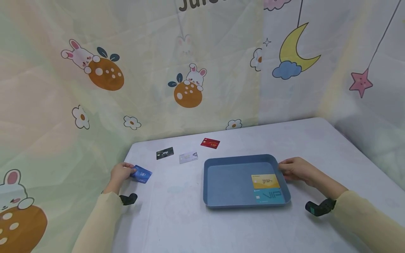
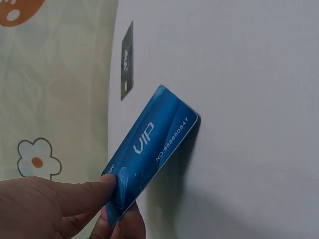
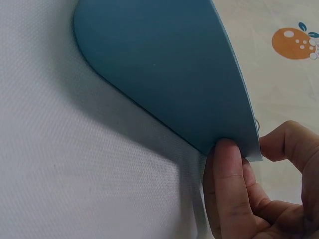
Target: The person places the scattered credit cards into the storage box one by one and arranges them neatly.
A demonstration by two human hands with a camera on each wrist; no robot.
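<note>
My left hand (image 1: 120, 174) pinches a blue VIP card (image 1: 142, 174) by one end near the table's left side. In the left wrist view, the thumb lies on the printed face of this card (image 2: 152, 147), which is tilted above the cloth. My right hand (image 1: 296, 170) grips the right rim of a blue-grey tray (image 1: 227, 182). In the right wrist view, fingers touch the outer wall of the tray (image 3: 164, 64) and the thumb is at its edge. A yellow card (image 1: 265, 181) and a teal VIP card (image 1: 269, 196) lie one above the other inside the tray's right side.
Behind the left hand, a black VIP card (image 1: 165, 153), a pale silver card (image 1: 188, 157) and a red VIP card (image 1: 210, 143) lie apart on the white tablecloth (image 1: 171, 218). A printed curtain (image 1: 152, 70) hangs along the table's back edge.
</note>
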